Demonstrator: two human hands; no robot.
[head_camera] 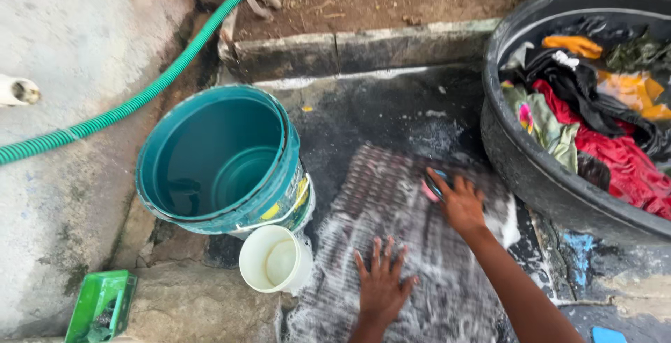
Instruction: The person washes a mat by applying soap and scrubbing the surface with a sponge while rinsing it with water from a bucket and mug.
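Soapy cloth [412,245] flat on the wet slab, teal bucket [224,158] touching its left edge, black tub [538,175] hard by its right; left hand [381,283] splayed open, pressing the cloth's near part; right hand [461,203] closed around a pink-blue brush [431,188] near its far edge; bare slab beyond.

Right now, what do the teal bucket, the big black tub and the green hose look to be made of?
Teal bucket: likely moulded plastic, smooth and glossy, with a thin rolled rim. Black tub: looks like thick rubber or heavy plastic, matte, with a fat rounded rim; cannot tell which. Green hose: flexible ribbed plastic, with close rings along its curving length.
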